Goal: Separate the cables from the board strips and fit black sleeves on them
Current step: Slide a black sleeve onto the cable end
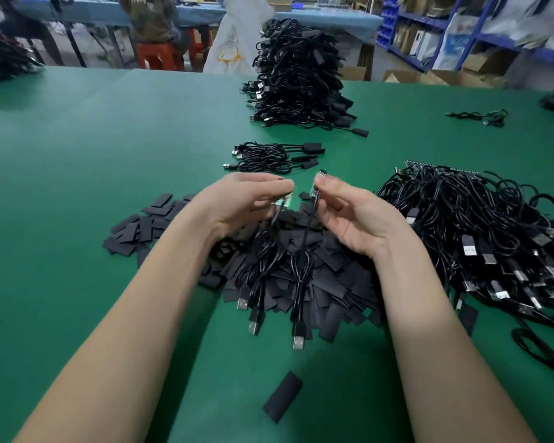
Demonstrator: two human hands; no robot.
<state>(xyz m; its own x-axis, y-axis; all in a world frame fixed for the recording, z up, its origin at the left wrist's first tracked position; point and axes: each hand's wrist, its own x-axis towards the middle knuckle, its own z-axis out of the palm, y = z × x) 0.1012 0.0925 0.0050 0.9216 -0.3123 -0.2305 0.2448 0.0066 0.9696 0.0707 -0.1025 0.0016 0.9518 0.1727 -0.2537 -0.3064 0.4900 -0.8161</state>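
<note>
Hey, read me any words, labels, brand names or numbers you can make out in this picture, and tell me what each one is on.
None can be read.
White labels on the USB plugs in the tangled cable heap: marks too small and blurred.
White plastic bag behind the table: yellow print, blurred.
Small board pinched in the right hand: no readable marking.
Boxes on the blue shelves: print blurred.
</note>
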